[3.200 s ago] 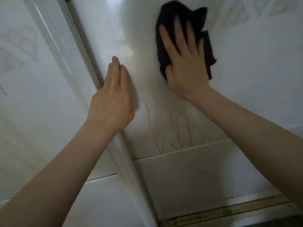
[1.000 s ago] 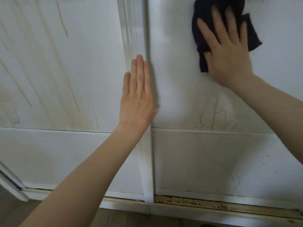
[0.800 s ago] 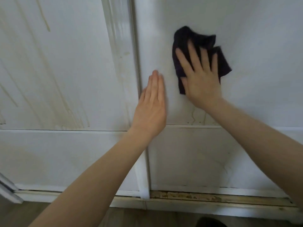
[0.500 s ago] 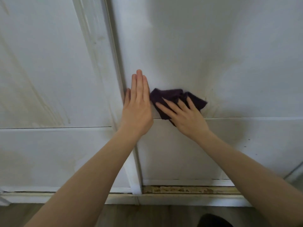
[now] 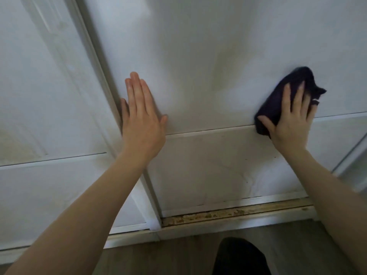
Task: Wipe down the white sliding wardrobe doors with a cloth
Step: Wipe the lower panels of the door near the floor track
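Two white sliding wardrobe doors fill the view. The right door (image 5: 208, 56) overlaps the left door (image 5: 39, 96) at a vertical frame edge. My right hand (image 5: 290, 118) presses a dark cloth (image 5: 278, 96) flat against the right door, just above its horizontal seam, fingers straight and spread. My left hand (image 5: 142, 114) lies flat with straight fingers on the right door beside the frame edge. Faint yellowish streaks show on the door panels.
A rusty, dirty bottom track (image 5: 228, 214) runs under the right door. Below it is a wood-look floor (image 5: 168, 255) with a dark shape (image 5: 240, 257) at the bottom edge. Another frame edge (image 5: 349, 157) shows at the far right.
My right hand has swept the cloth rightward along the horizontal seam, away from my left hand. The left hand has stayed flat on the door by the frame edge.
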